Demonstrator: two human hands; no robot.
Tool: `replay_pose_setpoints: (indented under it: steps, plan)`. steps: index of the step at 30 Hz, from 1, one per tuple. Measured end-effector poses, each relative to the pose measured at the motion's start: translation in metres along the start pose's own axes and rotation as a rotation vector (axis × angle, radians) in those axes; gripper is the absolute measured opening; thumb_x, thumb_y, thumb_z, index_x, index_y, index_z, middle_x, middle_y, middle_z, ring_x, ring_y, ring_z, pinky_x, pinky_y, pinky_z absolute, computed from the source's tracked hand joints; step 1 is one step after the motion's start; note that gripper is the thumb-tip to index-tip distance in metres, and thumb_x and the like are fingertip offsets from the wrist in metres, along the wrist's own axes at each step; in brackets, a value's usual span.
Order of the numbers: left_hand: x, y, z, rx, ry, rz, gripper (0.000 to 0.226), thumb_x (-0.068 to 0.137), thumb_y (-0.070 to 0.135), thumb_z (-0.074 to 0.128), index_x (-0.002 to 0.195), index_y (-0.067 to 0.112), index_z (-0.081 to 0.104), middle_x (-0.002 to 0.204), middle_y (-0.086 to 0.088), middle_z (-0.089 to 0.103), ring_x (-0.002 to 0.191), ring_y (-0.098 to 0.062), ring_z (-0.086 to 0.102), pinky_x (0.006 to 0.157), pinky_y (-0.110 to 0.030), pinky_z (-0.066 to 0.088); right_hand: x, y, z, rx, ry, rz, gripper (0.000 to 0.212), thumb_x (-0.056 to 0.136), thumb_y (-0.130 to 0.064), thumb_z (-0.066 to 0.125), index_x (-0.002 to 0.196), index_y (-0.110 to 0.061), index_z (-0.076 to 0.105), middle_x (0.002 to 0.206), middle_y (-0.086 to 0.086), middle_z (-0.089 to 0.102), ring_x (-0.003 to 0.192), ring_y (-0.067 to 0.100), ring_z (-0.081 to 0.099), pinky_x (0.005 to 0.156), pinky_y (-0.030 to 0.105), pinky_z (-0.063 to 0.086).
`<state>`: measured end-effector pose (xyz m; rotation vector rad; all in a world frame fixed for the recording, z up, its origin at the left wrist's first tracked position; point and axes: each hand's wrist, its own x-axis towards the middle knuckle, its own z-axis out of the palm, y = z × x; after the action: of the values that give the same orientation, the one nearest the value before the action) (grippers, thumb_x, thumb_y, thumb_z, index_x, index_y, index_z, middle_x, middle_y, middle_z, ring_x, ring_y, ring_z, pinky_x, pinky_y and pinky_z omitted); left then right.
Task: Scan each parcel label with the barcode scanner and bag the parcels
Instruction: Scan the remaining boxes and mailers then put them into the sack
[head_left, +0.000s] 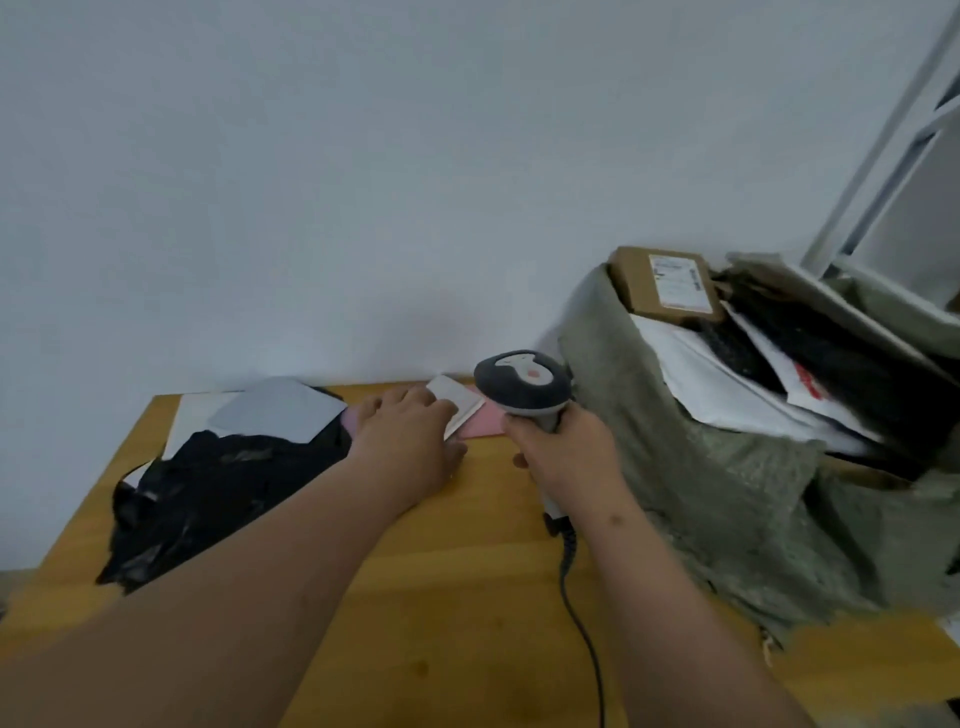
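Note:
My right hand (563, 449) grips the handle of a grey barcode scanner (522, 384), its head pointing toward the far table edge. Just left of it, my left hand (410, 434) rests with fingers flat on a pink parcel (480, 427) that carries a white label (457, 402). A pile of parcels lies at the table's left: a black plastic one (208, 493), a grey one (275, 410) and a white one (195, 415). On the right stands a large grey-green sack (727, 467) filled with parcels, a brown box (667, 283) on top.
The wooden table (467, 571) ends at a plain wall behind. The scanner's black cable (576, 613) runs down across the table toward me. White metal shelving (893, 156) rises at the far right behind the sack.

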<state>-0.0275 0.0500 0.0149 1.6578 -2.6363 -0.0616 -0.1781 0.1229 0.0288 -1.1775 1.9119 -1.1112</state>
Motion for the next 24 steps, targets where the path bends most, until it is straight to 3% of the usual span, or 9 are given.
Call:
replay_pose_setpoints:
  steps: [3,8,12,20,24]
  plan:
    - [-0.005,-0.03,0.023,-0.001,-0.081,-0.048,0.049,0.095,0.054,0.041,0.139,0.031,0.044,0.144,0.003,0.042,0.133,-0.023,0.035,0.107,-0.044,0.024,0.009,0.016,0.032,-0.031,-0.023,0.071,0.023,0.084,-0.036,0.064,0.082,-0.013,0.061,0.077,0.01,0.071,0.08,0.028,0.072,0.065,0.037,0.052]
    - [0.001,-0.063,0.058,-0.004,-0.192,-0.121,0.05,0.096,0.056,0.038,0.138,0.031,0.042,0.142,0.002,0.043,0.133,-0.023,0.035,0.107,-0.043,0.024,0.031,0.037,0.069,-0.042,-0.079,0.157,0.024,0.088,-0.027,0.065,0.077,-0.006,0.061,0.082,0.022,0.069,0.086,0.038,0.069,0.065,0.032,0.043]
    - [0.019,-0.081,0.081,0.002,-0.259,-0.162,0.05,0.095,0.054,0.042,0.14,0.031,0.04,0.142,0.002,0.042,0.133,-0.023,0.035,0.107,-0.043,0.026,0.059,0.054,0.094,-0.051,-0.134,0.219,0.021,0.087,-0.023,0.068,0.074,-0.009,0.061,0.085,0.025,0.069,0.078,0.035,0.068,0.062,0.028,0.041]
    - [0.083,-0.097,0.121,-0.033,-0.31,-0.188,0.06,0.094,0.054,0.045,0.148,0.032,0.03,0.151,0.001,0.034,0.14,-0.023,0.028,0.112,-0.045,0.021,0.133,0.087,0.126,-0.075,-0.213,0.32,0.02,0.085,-0.021,0.065,0.071,-0.011,0.055,0.062,0.006,0.051,0.058,0.016,0.045,0.057,0.025,0.035]
    - [0.117,-0.095,0.144,-0.051,-0.338,-0.186,0.062,0.094,0.051,0.048,0.149,0.031,0.026,0.155,0.0,0.029,0.142,-0.025,0.025,0.113,-0.046,0.02,0.165,0.102,0.139,-0.046,-0.208,0.332,0.02,0.087,-0.023,0.069,0.073,-0.013,0.058,0.061,0.003,0.053,0.059,0.016,0.047,0.057,0.025,0.037]
